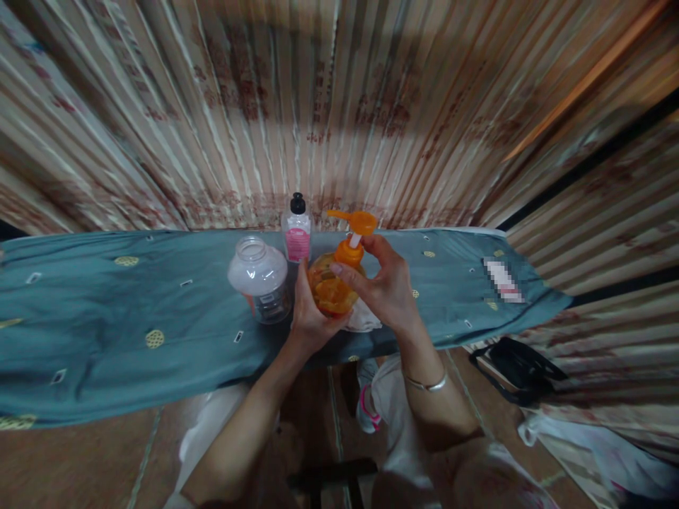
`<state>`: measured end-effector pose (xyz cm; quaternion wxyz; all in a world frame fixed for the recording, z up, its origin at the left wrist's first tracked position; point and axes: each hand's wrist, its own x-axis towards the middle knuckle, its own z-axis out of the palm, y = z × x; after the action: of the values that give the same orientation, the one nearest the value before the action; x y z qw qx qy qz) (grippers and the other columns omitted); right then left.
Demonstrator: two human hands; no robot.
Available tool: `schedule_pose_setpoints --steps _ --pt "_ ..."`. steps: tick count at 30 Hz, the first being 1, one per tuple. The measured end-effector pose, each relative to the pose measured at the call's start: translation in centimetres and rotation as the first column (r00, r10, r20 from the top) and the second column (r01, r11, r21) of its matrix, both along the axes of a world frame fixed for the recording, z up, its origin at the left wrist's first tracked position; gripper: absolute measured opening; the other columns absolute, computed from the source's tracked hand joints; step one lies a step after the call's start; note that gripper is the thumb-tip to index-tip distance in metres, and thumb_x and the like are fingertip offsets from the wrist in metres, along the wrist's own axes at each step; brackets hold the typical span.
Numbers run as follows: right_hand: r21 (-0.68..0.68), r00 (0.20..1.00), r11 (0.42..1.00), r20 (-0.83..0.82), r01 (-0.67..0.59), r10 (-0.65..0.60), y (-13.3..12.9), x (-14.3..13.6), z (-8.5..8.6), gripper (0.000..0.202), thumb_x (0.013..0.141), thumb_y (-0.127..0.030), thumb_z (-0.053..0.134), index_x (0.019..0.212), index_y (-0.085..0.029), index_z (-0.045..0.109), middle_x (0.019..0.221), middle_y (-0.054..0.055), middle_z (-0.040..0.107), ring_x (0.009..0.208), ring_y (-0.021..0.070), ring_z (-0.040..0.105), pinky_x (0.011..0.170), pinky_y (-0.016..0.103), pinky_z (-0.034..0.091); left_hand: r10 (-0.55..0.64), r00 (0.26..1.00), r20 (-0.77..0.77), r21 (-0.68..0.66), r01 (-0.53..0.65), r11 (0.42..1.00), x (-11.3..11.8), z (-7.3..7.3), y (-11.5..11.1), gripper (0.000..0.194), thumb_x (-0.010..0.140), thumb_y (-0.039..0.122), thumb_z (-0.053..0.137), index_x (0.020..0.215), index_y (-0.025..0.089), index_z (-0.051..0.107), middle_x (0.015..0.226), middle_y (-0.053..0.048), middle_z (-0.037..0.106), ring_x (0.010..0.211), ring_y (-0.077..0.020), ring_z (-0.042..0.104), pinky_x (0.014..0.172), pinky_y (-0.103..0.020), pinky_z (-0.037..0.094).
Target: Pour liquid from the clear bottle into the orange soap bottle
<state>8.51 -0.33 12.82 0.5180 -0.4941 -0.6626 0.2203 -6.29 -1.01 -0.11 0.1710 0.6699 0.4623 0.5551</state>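
Observation:
An orange pump bottle point(335, 293) is between my hands over the front part of the table. My left hand point(310, 311) wraps round the lower left side of its see-through body. The fingers of my right hand point(386, 283) close on the bottle's orange collar, just under the raised pump head point(362, 223), whose spout points left. A clear wide-bellied plastic jar point(258, 272) without a lid stands left of my left hand. Behind it is a clear bottle point(298, 230) with a black cap and a pink label. A white cloth point(363, 318) lies beneath the pump bottle.
A teal patterned cloth point(106, 311) covers the long narrow table. A blurred-out white item point(503, 281) lies at its right end. Pleated curtains point(318, 106) hang behind and to the right. On the tiled floor at right sits a black bag point(520, 367).

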Motion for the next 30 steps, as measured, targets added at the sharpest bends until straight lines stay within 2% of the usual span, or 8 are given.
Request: schedule_pose_setpoints --steps 3,9,13,19,21,25,27,30 --pt "-0.003 1.0 1.0 0.01 -0.008 0.008 -0.1 0.1 0.2 0.038 0.087 -0.06 0.08 0.104 -0.028 0.072 0.108 0.004 0.08 0.105 0.0274 0.073 0.098 0.045 0.058 0.004 1.0 -0.001 -0.005 -0.004 1.0 -0.1 0.0 0.0 0.139 0.064 0.035 0.099 0.171 0.021 0.013 0.167 -0.027 0.044 0.153 -0.0419 0.051 0.123 -0.056 0.047" --pt "0.048 0.998 0.997 -0.028 -0.062 0.063 -0.8 0.4 1.1 0.035 0.096 -0.061 0.07 0.105 -0.028 0.069 0.103 0.005 0.078 0.099 0.0267 0.073 0.094 0.044 0.058 0.005 1.0 0.027 -0.006 -0.005 1.0 0.0 -0.2 0.0 0.136 0.066 0.039 0.098 0.172 0.021 0.015 0.167 -0.026 0.045 0.152 -0.0428 0.052 0.124 -0.057 0.046" --pt "0.097 0.994 0.993 -0.079 -0.068 0.076 -1.0 1.2 1.6 0.031 0.099 -0.059 0.068 0.107 -0.029 0.066 0.103 0.004 0.077 0.099 0.0265 0.073 0.094 0.044 0.059 0.001 1.0 0.007 0.008 -0.001 1.0 0.0 -0.2 -0.3 0.133 0.068 0.037 0.096 0.172 0.02 0.015 0.166 -0.025 0.046 0.15 -0.0417 0.054 0.124 -0.055 0.047" --pt "0.154 0.985 0.988 -0.171 0.032 -0.005 -1.8 2.9 3.2 0.033 0.096 -0.059 0.073 0.113 -0.03 0.071 0.113 0.007 0.079 0.106 0.0285 0.077 0.097 0.048 0.062 0.011 0.999 -0.039 0.0 -0.011 1.0 -0.1 0.0 -0.7 0.134 0.066 0.036 0.097 0.171 0.019 0.015 0.162 -0.026 0.05 0.147 -0.0411 0.058 0.121 -0.054 0.049" --pt "0.202 0.972 0.976 -0.233 0.08 -0.032 -2.2 3.6 3.9 0.031 0.093 -0.057 0.077 0.108 -0.03 0.073 0.112 0.006 0.081 0.108 0.0293 0.078 0.098 0.049 0.063 0.021 0.998 -0.062 0.01 -0.02 1.0 -0.2 0.0 -0.9 0.135 0.065 0.036 0.098 0.171 0.02 0.015 0.162 -0.025 0.05 0.147 -0.041 0.058 0.121 -0.053 0.05" --pt "0.254 0.904 0.953 -0.425 0.167 -0.045 -2.8 5.3 5.2 0.021 0.089 -0.052 0.083 0.092 -0.033 0.078 0.106 0.005 0.083 0.114 0.0315 0.078 0.106 0.054 0.058 0.018 0.998 -0.061 0.023 -0.017 1.0 -0.7 0.1 -1.2 0.135 0.066 0.038 0.098 0.171 0.02 0.017 0.161 -0.024 0.052 0.147 -0.0402 0.058 0.122 -0.053 0.05" --pt "0.308 0.873 0.935 -0.487 0.177 -0.005 -2.7 6.3 5.5 0.021 0.085 -0.05 0.088 0.085 -0.03 0.081 0.101 0.007 0.083 0.113 0.0322 0.079 0.111 0.054 0.055 0.013 0.998 -0.056 0.022 -0.011 1.0 -1.0 0.2 -1.4 0.134 0.065 0.037 0.097 0.172 0.02 0.017 0.161 -0.024 0.052 0.147 -0.0397 0.057 0.122 -0.052 0.049" --pt "0.301 0.831 0.93 -0.556 0.211 -0.009 -2.1 7.5 5.4 0.021 0.085 -0.047 0.089 0.089 -0.028 0.081 0.098 0.006 0.081 0.111 0.0315 0.079 0.112 0.057 0.056 0.029 0.998 -0.059 0.032 -0.027 0.999 -1.2 0.2 -1.8 0.133 0.066 0.034 0.096 0.172 0.021 0.017 0.161 -0.023 0.052 0.148 -0.0392 0.057 0.122 -0.052 0.05"
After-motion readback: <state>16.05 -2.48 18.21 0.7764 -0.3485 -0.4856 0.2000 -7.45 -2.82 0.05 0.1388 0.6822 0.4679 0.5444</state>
